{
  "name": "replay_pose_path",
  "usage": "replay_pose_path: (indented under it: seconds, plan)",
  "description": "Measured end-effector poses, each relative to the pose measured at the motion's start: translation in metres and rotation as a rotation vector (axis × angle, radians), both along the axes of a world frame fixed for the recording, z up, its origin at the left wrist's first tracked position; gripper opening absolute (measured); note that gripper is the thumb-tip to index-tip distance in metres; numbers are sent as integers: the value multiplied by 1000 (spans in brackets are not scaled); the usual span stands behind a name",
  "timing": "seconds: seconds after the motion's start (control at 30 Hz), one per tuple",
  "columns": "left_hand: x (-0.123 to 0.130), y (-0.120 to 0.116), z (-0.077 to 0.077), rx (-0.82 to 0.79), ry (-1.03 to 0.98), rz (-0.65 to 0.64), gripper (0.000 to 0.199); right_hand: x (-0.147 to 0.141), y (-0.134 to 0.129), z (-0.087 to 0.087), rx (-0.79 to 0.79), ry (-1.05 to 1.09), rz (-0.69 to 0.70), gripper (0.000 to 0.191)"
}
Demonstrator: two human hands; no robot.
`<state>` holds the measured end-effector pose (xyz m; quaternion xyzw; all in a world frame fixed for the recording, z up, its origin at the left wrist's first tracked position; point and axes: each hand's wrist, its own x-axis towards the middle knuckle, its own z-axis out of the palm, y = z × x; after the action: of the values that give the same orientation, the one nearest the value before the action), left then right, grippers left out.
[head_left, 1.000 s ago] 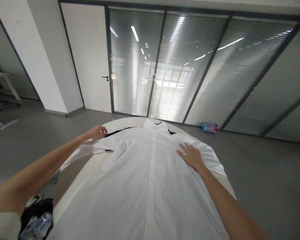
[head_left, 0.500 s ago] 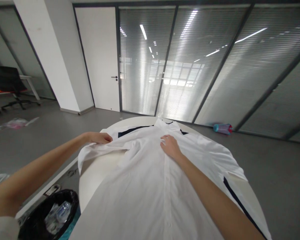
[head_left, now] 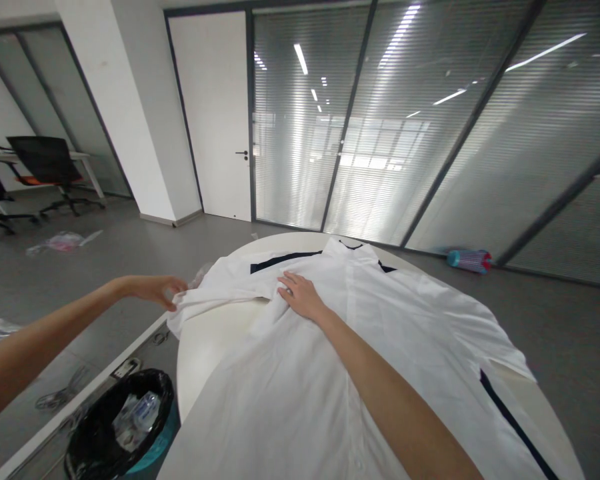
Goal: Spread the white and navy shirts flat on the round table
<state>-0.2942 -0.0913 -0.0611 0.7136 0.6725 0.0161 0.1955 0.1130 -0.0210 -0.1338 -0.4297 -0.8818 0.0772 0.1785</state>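
A white shirt (head_left: 300, 373) with dark trim lies spread over a round white table (head_left: 210, 340), its collar toward the far edge. My left hand (head_left: 160, 290) pinches the end of the sleeve on the left, at the table's left edge. Fingers spread, my right hand (head_left: 300, 295) rests flat on the shirt near that sleeve's shoulder. The other sleeve reaches over the table's right side.
Below the table on the left stands a bin (head_left: 120, 427) with a black liner and plastic waste. Plastic wrapping (head_left: 65, 241) and a blue and red bundle (head_left: 469, 261) lie on the floor. An office chair (head_left: 47, 163) is at the far left.
My left hand has moved left along the sleeve to its end. My right hand has shifted left from the button line to the shoulder area. The view has turned slightly left.
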Motion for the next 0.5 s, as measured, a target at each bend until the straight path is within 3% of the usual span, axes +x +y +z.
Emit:
replay_pose_path:
  seconds: [0.1,0.17,0.23,0.27,0.33,0.43,0.5]
  plan:
    - [-12,-33,-1,49,231,-97,27,1,0,-2,10,13,-8,47]
    - [-9,-57,0,312,446,-24,15,1,-1,-2,18,27,-2,47]
    - [1,-81,-3,567,582,72,22,1,-1,-2,23,42,4,46]
    - [8,-94,-7,601,603,106,24,1,-2,-2,24,47,5,45]
    - [21,-117,-19,423,540,128,27,1,-2,-1,22,50,3,44]
    - [32,-137,-42,-134,206,147,36,1,-3,-1,24,45,0,43]
    - [31,-137,-53,-424,-11,144,46,0,-3,0,24,42,0,43]
